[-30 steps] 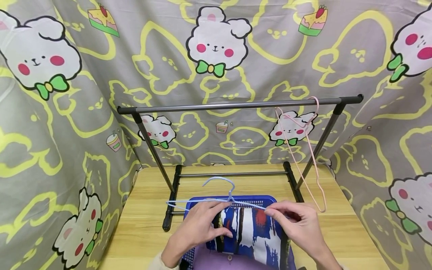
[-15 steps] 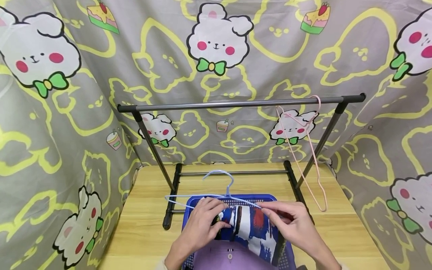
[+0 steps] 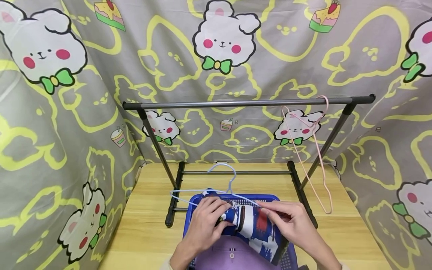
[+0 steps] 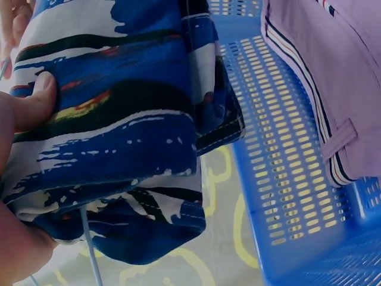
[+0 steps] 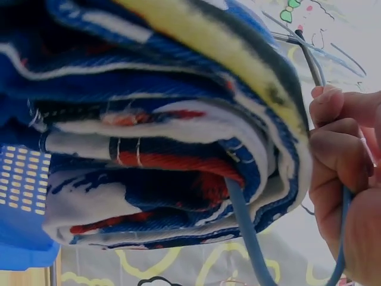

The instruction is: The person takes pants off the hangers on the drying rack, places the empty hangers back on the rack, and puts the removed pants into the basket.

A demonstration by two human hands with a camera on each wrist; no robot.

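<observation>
A folded garment (image 3: 249,221) with a blue, white, red and black paint-stroke print is held over the blue basket. My left hand (image 3: 206,223) grips its left part, thumb on the front and fingers over the top in the head view. My right hand (image 3: 295,223) pinches the right arm of a light blue clothes hanger (image 3: 231,183), whose hook points up. In the right wrist view the blue hanger wire (image 5: 245,232) runs into the garment's folds. Part of the hanger behind the cloth is hidden.
The blue perforated basket (image 3: 270,197) stands on a wooden table (image 3: 135,225) with a purple garment (image 3: 233,253) in it. Behind is a dark metal rack (image 3: 236,104). A pink hanger (image 3: 320,150) hangs at its right end. Patterned curtains (image 3: 182,48) enclose the table.
The hanger's hook has risen a little. A bit of the printed garment now shows above my left hand, behind the hanger. My right hand keeps its pinch. The whole view has shifted slightly.
</observation>
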